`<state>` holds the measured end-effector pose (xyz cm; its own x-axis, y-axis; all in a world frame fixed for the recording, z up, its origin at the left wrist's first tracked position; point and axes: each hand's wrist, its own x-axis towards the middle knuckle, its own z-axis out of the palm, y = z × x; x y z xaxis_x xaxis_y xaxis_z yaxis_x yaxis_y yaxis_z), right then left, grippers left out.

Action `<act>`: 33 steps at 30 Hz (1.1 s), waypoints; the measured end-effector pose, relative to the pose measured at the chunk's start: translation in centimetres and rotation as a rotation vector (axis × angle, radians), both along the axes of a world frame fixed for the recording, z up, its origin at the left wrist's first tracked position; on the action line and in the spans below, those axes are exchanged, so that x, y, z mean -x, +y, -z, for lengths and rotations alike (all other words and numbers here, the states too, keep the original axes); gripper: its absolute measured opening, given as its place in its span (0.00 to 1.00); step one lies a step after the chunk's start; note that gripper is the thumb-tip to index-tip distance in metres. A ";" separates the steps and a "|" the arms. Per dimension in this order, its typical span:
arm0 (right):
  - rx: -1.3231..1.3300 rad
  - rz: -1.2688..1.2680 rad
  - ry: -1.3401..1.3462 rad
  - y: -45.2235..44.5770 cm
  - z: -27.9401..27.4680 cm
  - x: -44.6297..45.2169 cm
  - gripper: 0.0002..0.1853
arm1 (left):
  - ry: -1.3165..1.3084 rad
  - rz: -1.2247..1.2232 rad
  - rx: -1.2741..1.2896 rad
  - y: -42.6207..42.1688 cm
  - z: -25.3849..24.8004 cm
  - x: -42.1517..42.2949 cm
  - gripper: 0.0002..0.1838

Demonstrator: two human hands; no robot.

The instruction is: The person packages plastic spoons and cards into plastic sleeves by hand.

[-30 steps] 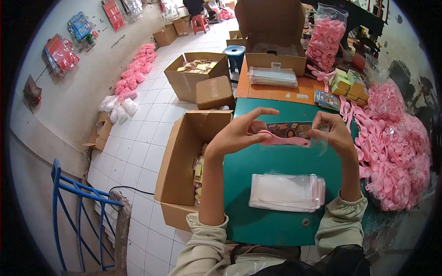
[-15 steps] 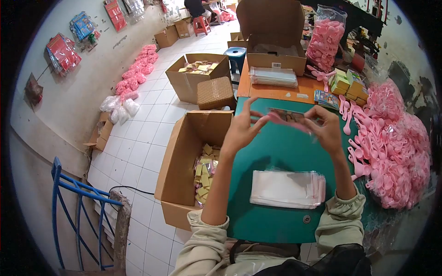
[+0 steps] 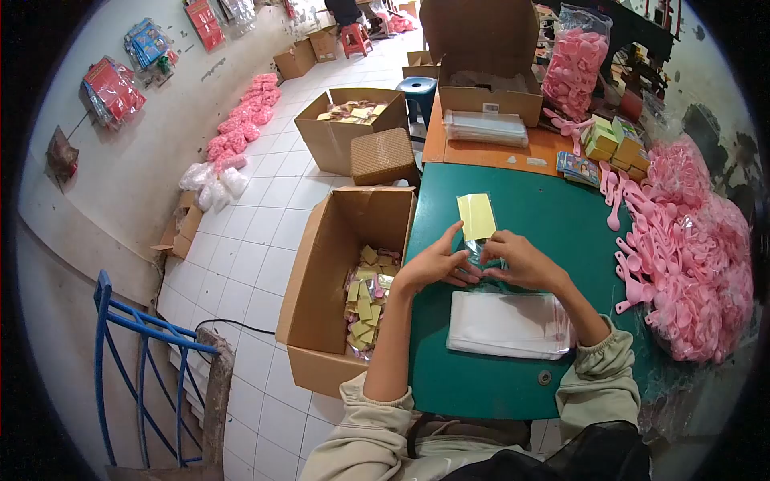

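Observation:
A small clear plastic bag (image 3: 475, 254) with a yellow card (image 3: 479, 216) inside lies over the green tabletop, card end away from me. My left hand (image 3: 437, 264) grips the bag's near left side, forefinger stretched along its edge. My right hand (image 3: 521, 260) has its fingers closed on the bag's near right part, close to the left fingertips. The fingers partly cover the near end of the bag. Just below both hands lies a stack of clear plastic bags (image 3: 509, 325).
At left stands an open carton (image 3: 309, 297) holding packed bags with yellow cards (image 3: 365, 309). Pink spoons (image 3: 642, 232) and bagged spoons (image 3: 706, 264) heap along the right edge. Yellow card stacks (image 3: 609, 144) sit at the back right. Another carton (image 3: 321, 144) stands behind.
Both hands have come down and closer together, bringing the bag low over the table. Its yellow card now faces up; before, a pink item and a printed side showed.

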<state>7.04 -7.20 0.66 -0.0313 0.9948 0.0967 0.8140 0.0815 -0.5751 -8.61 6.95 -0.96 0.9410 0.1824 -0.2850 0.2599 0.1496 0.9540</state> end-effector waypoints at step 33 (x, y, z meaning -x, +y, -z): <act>-0.074 0.558 0.388 -18.9 -12.1 -18.9 0.08 | -0.016 -0.156 0.016 -0.2 1.1 -1.3 0.17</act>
<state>25.91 -26.10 12.78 0.5350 0.8423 0.0661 0.4818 -0.2399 -0.8428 -7.35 6.76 -2.10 0.9061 0.3223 -0.2742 0.2172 0.2017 0.9551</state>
